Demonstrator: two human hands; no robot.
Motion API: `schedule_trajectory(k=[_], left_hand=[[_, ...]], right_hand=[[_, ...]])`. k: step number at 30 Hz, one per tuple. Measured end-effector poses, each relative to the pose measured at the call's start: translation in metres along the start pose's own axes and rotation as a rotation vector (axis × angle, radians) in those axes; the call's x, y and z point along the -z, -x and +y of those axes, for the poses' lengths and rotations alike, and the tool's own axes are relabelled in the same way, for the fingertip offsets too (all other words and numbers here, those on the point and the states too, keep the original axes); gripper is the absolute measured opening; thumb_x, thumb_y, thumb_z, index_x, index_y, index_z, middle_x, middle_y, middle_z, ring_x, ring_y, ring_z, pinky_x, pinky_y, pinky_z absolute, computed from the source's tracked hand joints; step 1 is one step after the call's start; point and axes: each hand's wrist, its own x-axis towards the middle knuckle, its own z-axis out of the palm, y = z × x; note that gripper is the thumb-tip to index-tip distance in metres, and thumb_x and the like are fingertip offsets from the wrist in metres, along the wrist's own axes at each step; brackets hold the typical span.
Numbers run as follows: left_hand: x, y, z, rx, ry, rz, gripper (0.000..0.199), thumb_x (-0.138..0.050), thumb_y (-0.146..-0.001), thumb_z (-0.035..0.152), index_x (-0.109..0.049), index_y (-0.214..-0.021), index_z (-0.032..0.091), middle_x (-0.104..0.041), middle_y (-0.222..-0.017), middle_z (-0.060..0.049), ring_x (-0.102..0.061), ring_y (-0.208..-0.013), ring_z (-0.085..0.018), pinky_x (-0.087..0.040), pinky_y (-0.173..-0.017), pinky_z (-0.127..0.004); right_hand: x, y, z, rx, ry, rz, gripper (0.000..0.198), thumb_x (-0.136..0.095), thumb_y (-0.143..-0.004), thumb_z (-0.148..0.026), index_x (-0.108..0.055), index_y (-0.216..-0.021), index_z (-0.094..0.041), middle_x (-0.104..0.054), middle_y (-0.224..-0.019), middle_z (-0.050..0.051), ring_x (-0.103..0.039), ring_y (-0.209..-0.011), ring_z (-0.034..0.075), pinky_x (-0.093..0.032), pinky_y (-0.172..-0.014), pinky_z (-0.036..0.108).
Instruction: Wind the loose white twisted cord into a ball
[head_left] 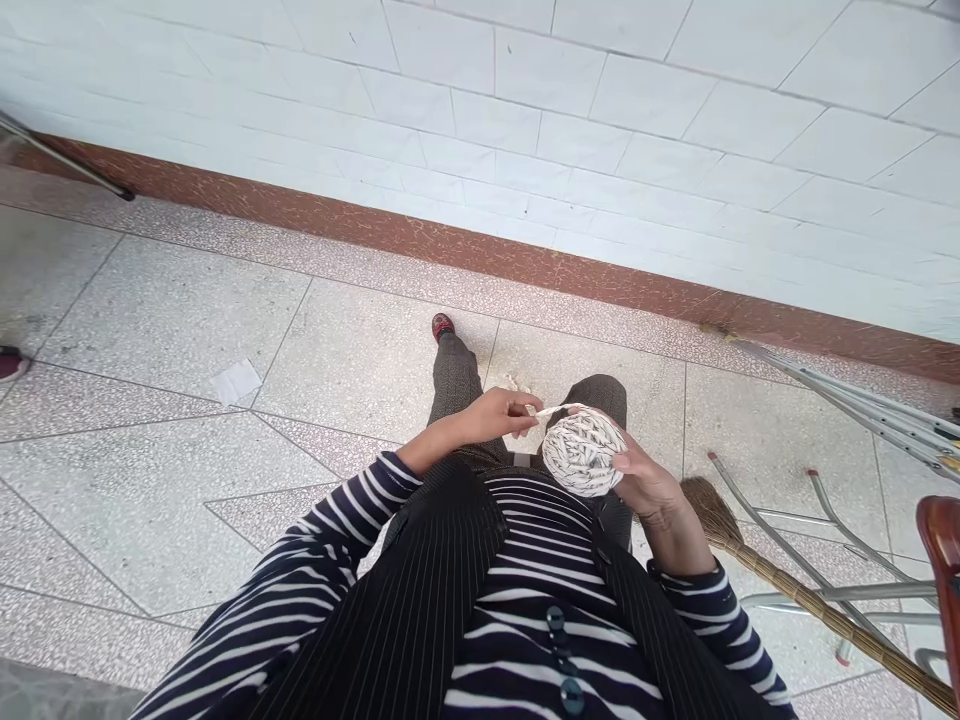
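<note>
A ball of white cord with dark flecks sits above my lap, and my right hand is wrapped round its right side with the thumb on its face. To the left of the ball, my left hand pinches the loose strand that runs over to the top of the ball. More pale cord shows on the floor just beyond my left hand, between my knees.
A straw broom and a metal-legged chair stand close on my right. Metal poles lean near the wall beyond them. A white paper lies on the floor at left. The tiled wall rises ahead.
</note>
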Motion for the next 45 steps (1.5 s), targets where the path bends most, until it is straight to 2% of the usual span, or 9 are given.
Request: schedule_trajectory(k=[4,8,17,21,26,31,36,41,45], left_hand=[[0.012,0.018,0.007,-0.050,-0.224,0.038,0.026,-0.068,-0.092,0.037,-0.076,-0.104,0.016,-0.067,-0.067,0.001,-0.060,-0.063,-0.011,-0.042,-0.066,-0.020],[0.030,0.016,0.017,-0.074,0.009,-0.010,0.042,-0.054,-0.101,0.046,-0.072,-0.083,0.013,-0.071,-0.073,-0.005,-0.066,-0.069,-0.012,-0.048,-0.069,-0.021],[0.089,-0.009,0.049,-0.012,0.077,-0.308,0.036,-0.070,-0.092,0.044,-0.077,-0.078,0.012,-0.075,-0.074,-0.008,-0.070,-0.064,-0.012,-0.048,-0.058,-0.020],[0.099,-0.021,0.051,-0.066,0.029,-0.220,0.029,-0.069,-0.092,0.041,-0.081,-0.091,0.015,-0.078,-0.085,-0.007,-0.070,-0.075,-0.012,-0.051,-0.066,-0.020],[0.079,-0.041,0.035,-0.075,0.045,-0.032,0.027,-0.072,-0.088,0.037,-0.077,-0.084,0.011,-0.072,-0.071,-0.005,-0.065,-0.064,-0.011,-0.051,-0.062,-0.021],[0.046,-0.053,0.019,-0.077,0.101,0.065,0.025,-0.068,-0.090,0.034,-0.076,-0.085,0.011,-0.073,-0.080,-0.005,-0.065,-0.067,-0.012,-0.052,-0.059,-0.020],[0.025,-0.054,0.005,-0.042,0.173,-0.009,0.025,-0.071,-0.091,0.033,-0.076,-0.081,0.010,-0.074,-0.079,-0.006,-0.067,-0.073,-0.012,-0.054,-0.073,-0.023],[0.001,-0.040,-0.009,-0.002,0.256,-0.112,0.027,-0.069,-0.092,0.035,-0.077,-0.089,0.010,-0.073,-0.076,-0.005,-0.065,-0.070,-0.012,-0.052,-0.069,-0.022],[-0.017,-0.034,-0.011,0.005,0.194,-0.003,0.026,-0.063,-0.092,0.030,-0.080,-0.095,0.010,-0.074,-0.079,-0.003,-0.064,-0.072,-0.013,-0.049,-0.068,-0.020]], right_hand=[[0.000,-0.006,0.002,-0.001,-0.019,0.001,0.079,-0.089,-0.057,-0.046,-0.065,-0.129,-0.026,-0.070,-0.131,0.009,-0.062,-0.127,0.034,-0.046,-0.112,0.049],[0.001,-0.008,-0.002,0.003,-0.008,-0.007,0.080,-0.089,-0.057,-0.048,-0.065,-0.130,-0.025,-0.070,-0.132,0.009,-0.064,-0.125,0.032,-0.045,-0.113,0.047],[0.013,-0.006,-0.003,-0.033,0.064,-0.047,0.077,-0.089,-0.060,-0.045,-0.063,-0.129,-0.026,-0.070,-0.126,0.008,-0.065,-0.115,0.029,-0.047,-0.108,0.045],[0.013,-0.006,0.000,-0.055,0.118,-0.041,0.080,-0.091,-0.059,-0.041,-0.062,-0.131,-0.025,-0.069,-0.128,0.007,-0.064,-0.117,0.028,-0.045,-0.110,0.044],[0.003,-0.003,-0.005,-0.054,0.153,-0.062,0.088,-0.095,-0.056,-0.038,-0.058,-0.135,-0.028,-0.063,-0.138,0.007,-0.060,-0.126,0.029,-0.045,-0.111,0.043],[-0.002,0.002,-0.012,-0.046,0.168,-0.037,0.095,-0.096,-0.054,-0.037,-0.054,-0.139,-0.028,-0.062,-0.139,0.008,-0.060,-0.128,0.031,-0.044,-0.113,0.047],[-0.004,0.004,-0.011,0.024,0.156,0.030,0.095,-0.097,-0.054,-0.036,-0.055,-0.139,-0.029,-0.059,-0.144,0.008,-0.058,-0.132,0.032,-0.041,-0.118,0.050],[-0.005,0.001,-0.010,0.039,0.114,0.060,0.101,-0.097,-0.053,-0.033,-0.053,-0.144,-0.031,-0.057,-0.148,0.007,-0.056,-0.136,0.031,-0.036,-0.123,0.049],[-0.007,0.000,-0.012,0.011,0.127,0.008,0.102,-0.098,-0.051,-0.033,-0.055,-0.144,-0.028,-0.060,-0.145,0.009,-0.058,-0.134,0.033,-0.038,-0.122,0.052]])
